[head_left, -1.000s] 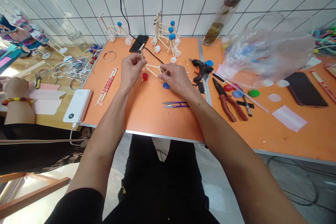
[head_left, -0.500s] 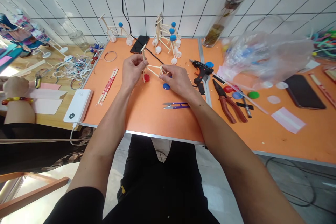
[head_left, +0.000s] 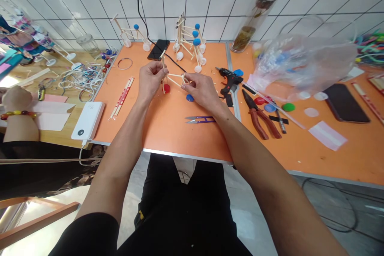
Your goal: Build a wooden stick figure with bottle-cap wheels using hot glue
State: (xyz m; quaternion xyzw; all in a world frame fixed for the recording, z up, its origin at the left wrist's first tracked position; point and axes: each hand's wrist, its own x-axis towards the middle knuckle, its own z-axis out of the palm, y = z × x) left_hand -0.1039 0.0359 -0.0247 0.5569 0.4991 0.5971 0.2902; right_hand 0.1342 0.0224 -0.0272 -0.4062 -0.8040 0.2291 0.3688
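Observation:
Between my hands is a small frame of pale wooden sticks (head_left: pixel 175 80), held just above the orange table (head_left: pixel 168 134). My left hand (head_left: pixel 151 80) is closed, pinching the frame's upright stick at its left end. At the other end, the fingers of my right hand (head_left: pixel 199 88) are closed on the joint of the sticks. A red cap (head_left: pixel 167 88) lies under the frame by my left fingertips. Next to my right fingers is a blue cap (head_left: pixel 190 97). Thread snips (head_left: pixel 200 120) lie near my right wrist.
Finished-looking stick models (head_left: pixel 192 40) stand by the tiled wall. Right are a glue gun (head_left: pixel 229 80), pliers (head_left: pixel 259 116), a tall bottle (head_left: pixel 258 16) and a plastic bag (head_left: pixel 303 64). Left are wrapped chopsticks (head_left: pixel 122 98) and a power bank (head_left: pixel 88 120). Another person's hand (head_left: pixel 18 100) rests far left.
Both hands keep the same grip on the stick frame. The whole view has shifted very slightly; nothing is taken up or let go.

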